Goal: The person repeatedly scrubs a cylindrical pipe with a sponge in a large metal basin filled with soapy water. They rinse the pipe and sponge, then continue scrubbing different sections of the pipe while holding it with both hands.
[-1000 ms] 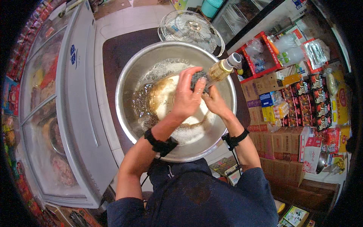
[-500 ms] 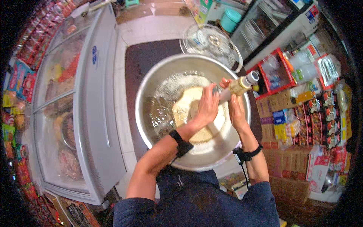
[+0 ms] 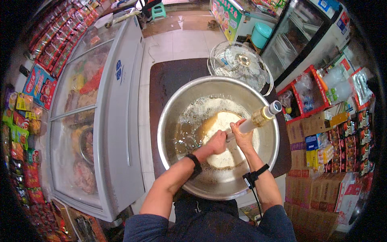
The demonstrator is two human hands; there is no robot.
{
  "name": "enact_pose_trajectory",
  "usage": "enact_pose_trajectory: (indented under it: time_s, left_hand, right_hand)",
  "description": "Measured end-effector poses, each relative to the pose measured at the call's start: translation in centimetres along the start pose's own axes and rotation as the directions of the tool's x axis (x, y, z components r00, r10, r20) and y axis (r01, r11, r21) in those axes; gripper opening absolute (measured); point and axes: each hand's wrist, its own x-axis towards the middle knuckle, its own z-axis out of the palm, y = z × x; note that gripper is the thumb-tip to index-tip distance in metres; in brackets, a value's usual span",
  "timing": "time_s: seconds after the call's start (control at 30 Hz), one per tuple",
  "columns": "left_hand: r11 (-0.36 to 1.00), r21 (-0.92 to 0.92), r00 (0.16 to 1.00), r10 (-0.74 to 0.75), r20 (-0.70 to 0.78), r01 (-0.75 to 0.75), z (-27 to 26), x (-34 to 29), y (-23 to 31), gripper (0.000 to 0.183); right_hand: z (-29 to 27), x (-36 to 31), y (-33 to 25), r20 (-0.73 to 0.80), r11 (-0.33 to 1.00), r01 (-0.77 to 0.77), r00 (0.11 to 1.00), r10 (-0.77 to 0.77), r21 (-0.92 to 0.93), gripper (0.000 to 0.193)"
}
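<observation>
A large steel basin (image 3: 166,121) holds sudsy water (image 3: 189,121). In it lies a round cream disc with a pale pole (image 3: 244,127) rising toward me, which looks like a fan stand. Its upper part is gold and clear, ending in a grey ring. My right hand (image 3: 243,139) wraps round the middle of the pole. Lower down, near the disc, my left hand (image 3: 217,142) is closed against the pole's foot, its fingers curled and partly hidden. Both wrists wear black straps.
Just beyond the basin lies a round wire fan grille (image 3: 238,60) on a dark mat (image 3: 159,80). A glass-topped freezer (image 3: 121,121) stands at left. At right are cardboard boxes (image 3: 310,189), a red crate (image 3: 308,97) and packaged goods. A turquoise bucket (image 3: 261,35) stands farther back.
My left hand has gone from outstretched fingers on the pole to a closed grip lower down. My right hand now wraps the pole more firmly. The whole view has shifted.
</observation>
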Motion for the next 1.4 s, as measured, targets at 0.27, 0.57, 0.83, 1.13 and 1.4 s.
enact_pose_trajectory:
  time_s: [0.27, 0.57, 0.83, 1.13, 1.4]
  left_hand:
    - [0.849, 0.142, 0.819, -0.426, -0.384, 0.508, -4.6, -1.4, -8.1, 0.047]
    - [0.961, -0.135, 0.949, -0.264, -0.171, 0.242, -6.0, -2.3, -5.3, 0.063]
    - [0.74, -0.527, 0.772, -0.017, -0.635, -0.418, -10.2, -2.5, 13.9, 0.045]
    - [0.852, -0.438, 0.836, -0.001, -0.549, -0.287, -5.8, -1.8, 7.7, 0.045]
    - [0.848, 0.182, 0.832, -0.409, -0.375, 0.498, -7.4, -1.0, -9.8, 0.045]
  right_hand:
    - [1.0, -3.0, 10.2, 0.073, 0.974, -0.217, 0.974, 0.213, 0.06, 0.021]
    - [-0.5, -2.1, 10.7, 0.191, 0.885, -0.313, 0.9, 0.393, -0.345, 0.021]
    - [-3.6, 1.0, -9.0, 0.15, 0.972, 0.231, 0.963, -0.223, -0.039, 0.026]
    - [-0.8, 0.9, -8.5, -0.004, 0.987, 0.015, 1.0, -0.015, 0.162, 0.027]
    - [-1.1, -2.1, 5.3, 0.122, 0.976, -0.186, 0.972, 0.199, -0.112, 0.028]
